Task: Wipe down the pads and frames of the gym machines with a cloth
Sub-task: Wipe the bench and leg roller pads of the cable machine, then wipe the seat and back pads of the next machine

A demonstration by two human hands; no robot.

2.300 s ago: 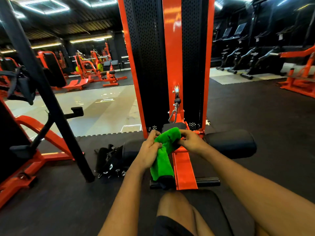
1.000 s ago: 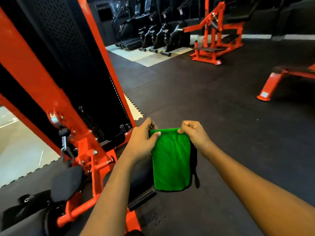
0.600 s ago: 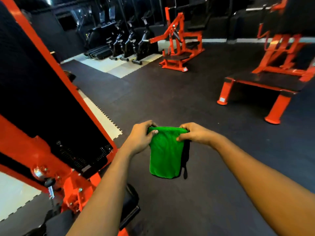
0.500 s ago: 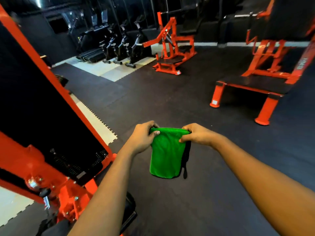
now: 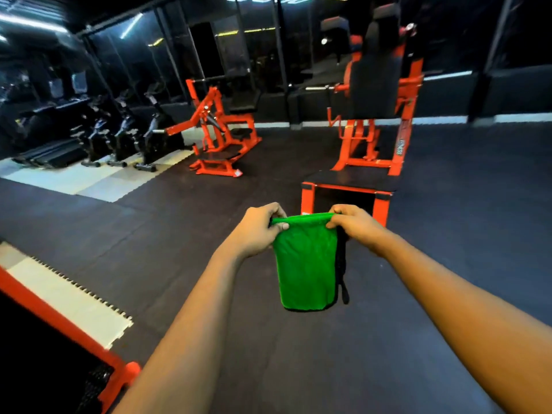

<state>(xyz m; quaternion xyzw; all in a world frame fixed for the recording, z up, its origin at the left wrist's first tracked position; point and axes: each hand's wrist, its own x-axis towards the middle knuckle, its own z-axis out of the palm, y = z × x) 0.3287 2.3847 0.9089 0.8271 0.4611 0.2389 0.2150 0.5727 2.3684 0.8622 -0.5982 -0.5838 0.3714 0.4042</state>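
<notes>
Green cloth (image 5: 306, 264), where's it at right now and who's got hold of it?
— liftbro

Up in the air in front of the person, hanging over the dark rubber floor (image 5: 298, 369) and clear of every machine. Both hands have it by the top edge. The left hand (image 5: 257, 231) pinches the top left corner between the thumb and curled fingers, and the right hand (image 5: 355, 224) does the same at the top right corner. That top edge is pulled fairly straight between them and the rest hangs down flat. A black strip (image 5: 343, 273) runs down along its right edge, can't tell what that is tbh.
— mopcrew

ok and the machines around it?
— liftbro

Closest is an orange platform (image 5: 349, 180) with a black top, straight beyond the hands. Right behind that stands an orange frame (image 5: 399, 156) carrying a tall black back pad (image 5: 376, 70). Left of those, well apart, there's an orange lever machine (image 5: 219, 138), and further left a row of black exercise bikes (image 5: 125, 138) next to a patch of pale flooring. Down at the bottom left corner of the view sits an orange-edged black panel (image 5: 35, 363), with a strip of pale interlocking tiles (image 5: 68, 303) just beside it.
— mopcrew
</notes>
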